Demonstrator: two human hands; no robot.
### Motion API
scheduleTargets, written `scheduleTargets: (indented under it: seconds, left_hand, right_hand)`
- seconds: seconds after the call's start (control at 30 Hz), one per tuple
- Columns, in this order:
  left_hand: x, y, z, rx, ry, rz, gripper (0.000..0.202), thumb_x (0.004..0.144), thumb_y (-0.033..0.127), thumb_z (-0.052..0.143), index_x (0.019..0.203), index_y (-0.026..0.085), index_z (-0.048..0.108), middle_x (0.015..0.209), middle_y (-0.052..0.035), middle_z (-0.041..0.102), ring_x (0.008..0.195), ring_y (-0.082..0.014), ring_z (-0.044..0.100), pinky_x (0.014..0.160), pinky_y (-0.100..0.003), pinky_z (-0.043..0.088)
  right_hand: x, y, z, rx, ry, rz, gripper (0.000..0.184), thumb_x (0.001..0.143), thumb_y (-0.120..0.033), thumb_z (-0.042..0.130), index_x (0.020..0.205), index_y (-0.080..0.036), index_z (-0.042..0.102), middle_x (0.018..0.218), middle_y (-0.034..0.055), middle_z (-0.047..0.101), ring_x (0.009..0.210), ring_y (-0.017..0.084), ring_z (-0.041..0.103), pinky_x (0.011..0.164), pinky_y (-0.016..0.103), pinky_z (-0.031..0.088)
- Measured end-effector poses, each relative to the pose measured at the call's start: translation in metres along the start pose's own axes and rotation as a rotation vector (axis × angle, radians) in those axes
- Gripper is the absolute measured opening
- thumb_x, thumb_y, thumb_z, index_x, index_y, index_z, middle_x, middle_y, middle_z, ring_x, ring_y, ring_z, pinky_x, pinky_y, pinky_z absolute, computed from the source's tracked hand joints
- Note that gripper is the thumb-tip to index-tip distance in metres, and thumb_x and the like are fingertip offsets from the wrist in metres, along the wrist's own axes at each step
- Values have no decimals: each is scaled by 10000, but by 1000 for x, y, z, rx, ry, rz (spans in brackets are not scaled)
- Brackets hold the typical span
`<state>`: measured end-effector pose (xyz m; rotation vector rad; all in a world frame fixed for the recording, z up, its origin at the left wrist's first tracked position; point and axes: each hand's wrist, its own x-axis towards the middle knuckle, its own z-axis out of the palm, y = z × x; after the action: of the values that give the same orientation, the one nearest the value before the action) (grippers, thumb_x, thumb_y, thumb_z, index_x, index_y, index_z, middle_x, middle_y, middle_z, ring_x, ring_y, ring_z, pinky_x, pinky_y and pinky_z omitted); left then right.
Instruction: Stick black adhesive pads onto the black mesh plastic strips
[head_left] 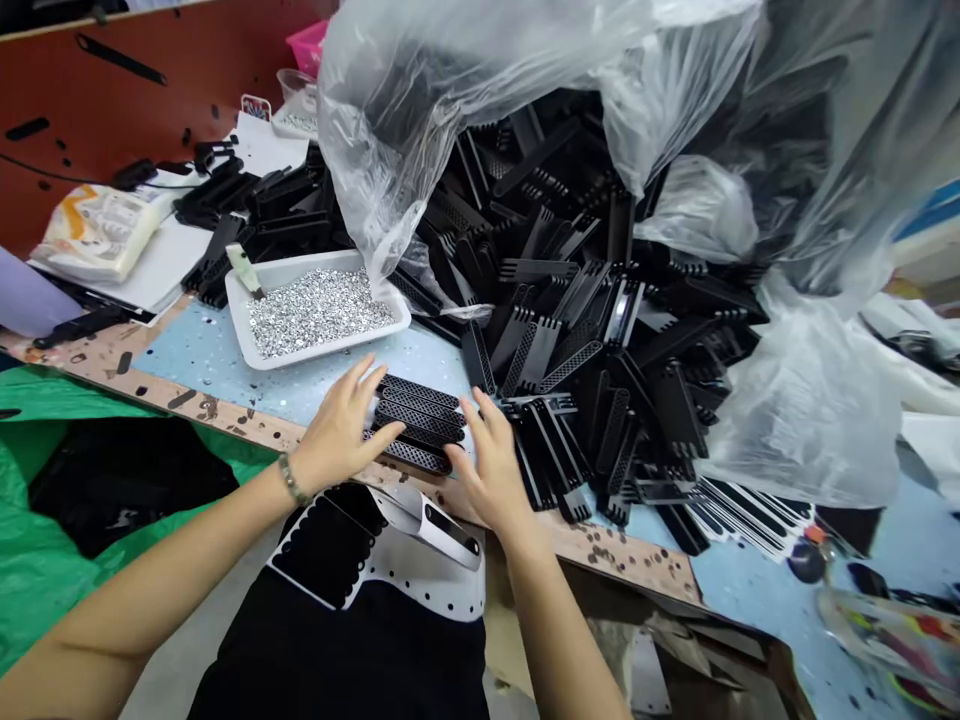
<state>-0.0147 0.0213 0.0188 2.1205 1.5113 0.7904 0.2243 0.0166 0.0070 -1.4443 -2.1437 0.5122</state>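
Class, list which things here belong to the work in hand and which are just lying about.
Work in hand: left hand, right hand, the black perforated strips under them, the heap of black strips beside them.
Lying about: tray of silver studs, clear plastic bag, green plastic sheet.

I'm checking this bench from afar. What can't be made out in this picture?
Head view:
- Left ends of the black strips, hidden by the left hand.
- Right ends of those strips, hidden by the right hand.
- Back of the black slotted pile, hidden by the clear plastic bag.
- Shape of the silver beads in the white tray, too small.
- Colourful object, lower right, blurred and cut off by the edge.
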Motion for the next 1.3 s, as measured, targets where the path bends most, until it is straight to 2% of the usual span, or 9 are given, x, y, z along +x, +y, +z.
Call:
scheduleTargets:
  seconds: [0.1,0.17,0.27,0.47,0.67,0.8,0.87,1.03,1.3]
  left_hand:
    - [-24,24,-17,-169,-144,139,295,906,429,516,1060,184,572,1058,-92,634,1020,-244,586,888,-406,480]
    - [-39,38,-13,-171,-303,197,327,827,498,620,938,192,591,910,-52,639,888,-240,592,802,-396,493]
    - [-54,47,8,-144,-350,205,261,873,432,589,876,172,585,853,-59,628,844,-239,585,770,-385,486]
    - [-61,45,33,-264,-415,188,153,940,204,429,884,168,566,901,-71,639,831,-203,606,749,-317,486]
    - [-68,41,32,-303,-526,24,142,927,200,442,1010,179,555,1049,-85,653,960,-237,630,844,-351,493]
    - [-72,39,29,-314,-623,-39,106,899,232,496,959,174,561,972,-85,647,887,-243,638,797,-369,515]
    - [-71,35,21,-399,-547,-37,153,878,291,554,984,181,570,1018,-88,625,929,-237,626,817,-360,522]
    - [-54,5,-1,-497,15,-396,271,921,325,494,1158,200,539,1166,-103,576,939,-200,643,797,-340,558]
    - [-34,-28,14,-719,-145,-478,313,876,260,524,1157,165,623,1233,-112,609,982,-204,671,892,-377,557]
  right_hand:
    - [-45,3,-14,295,35,36,459,980,-411,359,1413,-271,411,1319,108,574,1201,251,559,963,448,488]
    - [-71,-2,-9,357,-18,43,452,951,-393,462,1387,-276,445,1227,92,636,1103,243,618,892,415,530]
    - [-89,-19,10,318,18,0,383,920,-263,550,1302,-278,546,1143,75,672,1045,220,635,890,393,532]
    - [-82,-46,27,359,145,-11,335,917,-215,536,1237,-265,625,1057,79,700,956,211,644,845,391,534]
    - [-75,-28,16,923,267,493,288,921,-423,522,977,-217,715,783,50,694,707,169,645,699,358,554]
    - [-53,-15,-11,970,464,488,287,855,-455,611,1047,-254,684,795,9,621,641,117,569,636,305,526]
    - [-36,-21,-19,748,370,366,261,834,-381,653,1071,-275,681,910,26,611,766,140,587,697,313,519]
    - [5,-50,2,353,-32,52,190,832,-226,656,1021,-238,650,941,33,616,881,169,596,780,311,503]
    - [29,-59,41,17,-247,-75,101,880,-226,598,978,-228,620,968,23,641,865,168,634,706,276,485]
